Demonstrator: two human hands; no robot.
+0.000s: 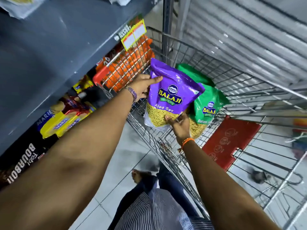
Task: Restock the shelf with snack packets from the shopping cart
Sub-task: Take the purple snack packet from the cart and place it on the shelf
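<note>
A purple Balaji Aloo Sev packet (pixel 171 95) is held upright over the wire shopping cart (pixel 249 90). My left hand (pixel 142 87) grips its upper left edge. My right hand (pixel 179 125) holds its bottom right corner from below. Behind it, inside the cart, a green Balaji packet (pixel 207 103) leans against the basket. The grey shelf (pixel 49 52) runs along the left, its top surface bare in the middle.
Below the grey shelf sit biscuit packs: yellow Marie packs (pixel 66 123), a dark Bourbon pack (pixel 21 161) and orange packs (pixel 127 67) behind the cart's wire. A yellow price tag (pixel 134 35) hangs from the shelf edge. The cart's red child-seat flap (pixel 229 141) lies at right. A metal shutter fills the background.
</note>
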